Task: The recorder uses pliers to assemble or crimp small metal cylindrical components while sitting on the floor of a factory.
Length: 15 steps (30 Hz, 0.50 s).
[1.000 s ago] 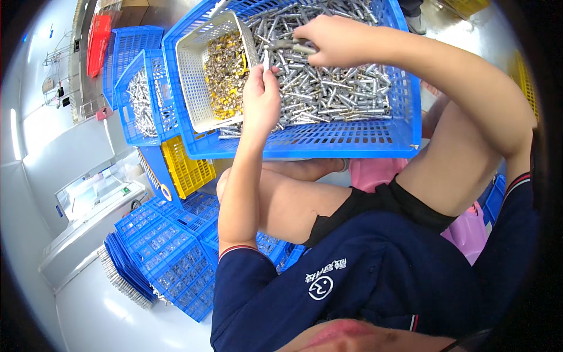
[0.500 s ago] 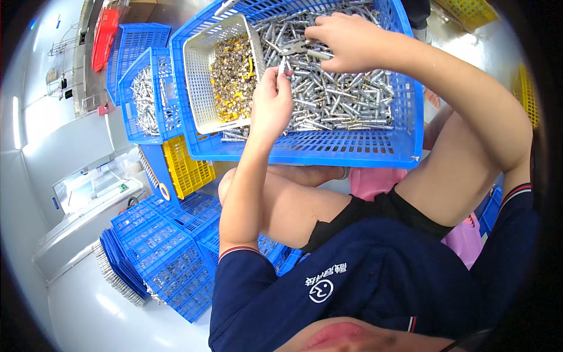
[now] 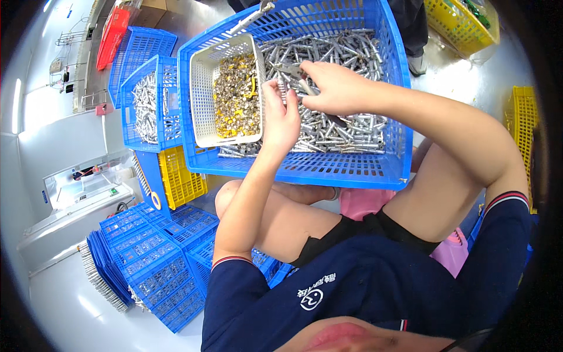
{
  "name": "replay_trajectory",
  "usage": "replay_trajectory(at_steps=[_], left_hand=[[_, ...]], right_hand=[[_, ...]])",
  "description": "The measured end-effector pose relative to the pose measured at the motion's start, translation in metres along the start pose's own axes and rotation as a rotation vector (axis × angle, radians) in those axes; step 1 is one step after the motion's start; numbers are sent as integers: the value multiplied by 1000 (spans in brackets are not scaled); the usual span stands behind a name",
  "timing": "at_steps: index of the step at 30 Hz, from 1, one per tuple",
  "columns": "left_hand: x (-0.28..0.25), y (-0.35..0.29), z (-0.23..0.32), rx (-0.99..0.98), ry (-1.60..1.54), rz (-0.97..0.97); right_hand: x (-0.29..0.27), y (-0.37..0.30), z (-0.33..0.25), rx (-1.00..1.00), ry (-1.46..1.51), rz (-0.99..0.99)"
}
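My right hand (image 3: pixel 340 89) is closed around a pair of pliers (image 3: pixel 288 70), whose jaws point left over the heap. Close beside it, my left hand (image 3: pixel 281 122) pinches a slim metal anchor bolt (image 3: pixel 282 92) upright between thumb and fingers. The bolt's upper end is near the plier jaws; whether they touch I cannot tell. Both hands are above a large blue crate (image 3: pixel 305 175) full of loose grey metal anchor bolts (image 3: pixel 346 54). Inside that crate, on the left, a white basket (image 3: pixel 199 111) holds many small metal and yellow pieces (image 3: pixel 236 100).
Another blue crate (image 3: pixel 130 120) of silvery bolts stands at the left, beside a yellow crate (image 3: pixel 180 182). Stacked blue baskets (image 3: pixel 158 258) sit lower left. At the far right are a yellow basket (image 3: pixel 451 26) and a person's dark trouser leg (image 3: pixel 410 29).
My right hand has come nearer to me and to my left hand, bringing the pliers along. The whole view has shifted, so the crate sits lower in it.
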<state>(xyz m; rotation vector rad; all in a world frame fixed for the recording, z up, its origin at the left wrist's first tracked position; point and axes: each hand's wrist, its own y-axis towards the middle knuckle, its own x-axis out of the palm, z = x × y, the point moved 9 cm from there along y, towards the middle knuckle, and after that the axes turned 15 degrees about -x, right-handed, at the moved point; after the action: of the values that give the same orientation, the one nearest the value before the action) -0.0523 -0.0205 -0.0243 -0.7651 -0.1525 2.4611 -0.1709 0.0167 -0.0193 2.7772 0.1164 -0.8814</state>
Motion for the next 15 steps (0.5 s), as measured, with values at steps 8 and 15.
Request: replay_trajectory(at_steps=[8,15], left_hand=[[-3,0,-4,62,129,109],[-6,6,-6,26,212,168]], right_hand=[[3,-7,3,196,237,-135],[6,-8,-4,230,419,-172]])
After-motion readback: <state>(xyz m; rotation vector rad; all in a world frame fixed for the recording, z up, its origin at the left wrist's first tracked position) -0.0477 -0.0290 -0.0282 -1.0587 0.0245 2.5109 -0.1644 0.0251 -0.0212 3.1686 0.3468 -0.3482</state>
